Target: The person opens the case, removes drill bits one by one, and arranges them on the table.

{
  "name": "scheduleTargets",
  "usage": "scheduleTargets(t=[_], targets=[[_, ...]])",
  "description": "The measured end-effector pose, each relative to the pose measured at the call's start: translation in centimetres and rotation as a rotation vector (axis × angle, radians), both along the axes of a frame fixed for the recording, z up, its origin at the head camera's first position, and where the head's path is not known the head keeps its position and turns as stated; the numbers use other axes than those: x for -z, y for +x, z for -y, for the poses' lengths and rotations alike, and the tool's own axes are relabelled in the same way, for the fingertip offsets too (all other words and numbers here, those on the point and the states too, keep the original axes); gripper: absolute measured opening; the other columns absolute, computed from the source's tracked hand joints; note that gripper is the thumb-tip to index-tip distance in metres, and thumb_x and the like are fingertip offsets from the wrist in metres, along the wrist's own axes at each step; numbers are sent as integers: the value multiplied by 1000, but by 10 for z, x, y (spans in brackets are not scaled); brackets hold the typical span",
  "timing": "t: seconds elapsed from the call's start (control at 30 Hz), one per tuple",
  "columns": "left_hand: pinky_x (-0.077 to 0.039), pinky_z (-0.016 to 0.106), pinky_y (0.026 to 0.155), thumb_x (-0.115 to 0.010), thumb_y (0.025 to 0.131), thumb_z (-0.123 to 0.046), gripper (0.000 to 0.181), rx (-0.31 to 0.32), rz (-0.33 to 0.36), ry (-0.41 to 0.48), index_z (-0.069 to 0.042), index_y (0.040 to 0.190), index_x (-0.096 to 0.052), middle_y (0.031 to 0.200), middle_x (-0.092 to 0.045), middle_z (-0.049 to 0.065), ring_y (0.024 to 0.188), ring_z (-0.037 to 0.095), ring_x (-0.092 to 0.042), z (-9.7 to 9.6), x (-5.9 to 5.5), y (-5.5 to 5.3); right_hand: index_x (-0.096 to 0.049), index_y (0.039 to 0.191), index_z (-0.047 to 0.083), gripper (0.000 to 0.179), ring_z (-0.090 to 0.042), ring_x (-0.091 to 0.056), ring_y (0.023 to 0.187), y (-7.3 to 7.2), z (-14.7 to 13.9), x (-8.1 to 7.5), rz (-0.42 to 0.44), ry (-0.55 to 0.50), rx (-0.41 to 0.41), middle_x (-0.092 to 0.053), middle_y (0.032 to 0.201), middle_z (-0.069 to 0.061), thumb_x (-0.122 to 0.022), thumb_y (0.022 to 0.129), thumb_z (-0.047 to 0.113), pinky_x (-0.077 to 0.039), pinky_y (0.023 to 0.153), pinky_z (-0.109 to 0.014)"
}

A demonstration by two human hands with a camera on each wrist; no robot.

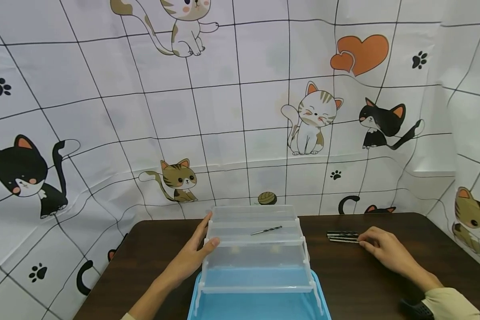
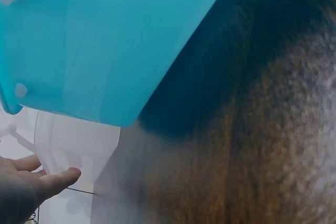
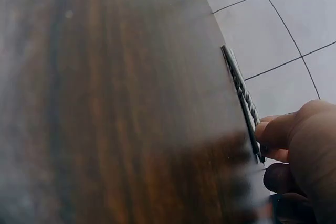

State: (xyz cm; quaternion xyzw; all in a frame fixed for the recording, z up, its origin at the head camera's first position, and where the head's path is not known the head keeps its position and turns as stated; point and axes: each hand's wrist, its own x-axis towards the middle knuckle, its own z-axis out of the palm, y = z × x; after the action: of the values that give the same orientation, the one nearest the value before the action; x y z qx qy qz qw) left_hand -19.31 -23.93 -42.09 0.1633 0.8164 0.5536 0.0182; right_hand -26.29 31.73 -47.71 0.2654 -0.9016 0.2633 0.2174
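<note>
A clear plastic tiered tray unit [image 1: 258, 253] stands raised above a light blue box [image 1: 260, 306], joined to it by white side arms. A single drill bit [image 1: 266, 230] lies on an upper tier. My left hand [image 1: 190, 258] rests against the unit's left side, fingers straight along the edge and thumb at the front. In the left wrist view, that hand [image 2: 31, 184] touches a translucent tray [image 2: 79, 142]. On the table to the right lie several drill bits [image 1: 340, 236] side by side. My right hand [image 1: 388, 250] pinches at their near end with thumb and fingertips.
Everything stands on a dark brown wooden table [image 1: 164, 240]. Behind it hangs a white sheet [image 1: 264, 111] with a black grid and printed cats. A dark band [image 1: 416, 309] sits at the right wrist by the pale sleeve [image 1: 452, 302].
</note>
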Motion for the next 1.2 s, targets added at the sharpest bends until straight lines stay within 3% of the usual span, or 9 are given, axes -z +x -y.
scheduleTargets(t=[0.8, 1.2], targets=[[-27, 73, 106, -55, 107, -36, 73, 4, -5, 11, -53, 159, -7, 167, -11, 11, 149, 44, -18, 1, 0, 2, -76, 97, 14, 14, -1, -42, 61, -8, 0, -1, 54, 46, 78, -63, 94, 5, -79, 88, 3, -39, 52, -27], [-25, 75, 106, -54, 107, -36, 73, 10, -7, 8, -53, 159, -6, 168, -4, 6, 150, 43, -13, 1, 0, 1, -78, 95, 15, 14, -1, -44, 62, -6, 2, -2, 57, 61, 92, -65, 94, 6, -81, 86, 5, -41, 54, -28]])
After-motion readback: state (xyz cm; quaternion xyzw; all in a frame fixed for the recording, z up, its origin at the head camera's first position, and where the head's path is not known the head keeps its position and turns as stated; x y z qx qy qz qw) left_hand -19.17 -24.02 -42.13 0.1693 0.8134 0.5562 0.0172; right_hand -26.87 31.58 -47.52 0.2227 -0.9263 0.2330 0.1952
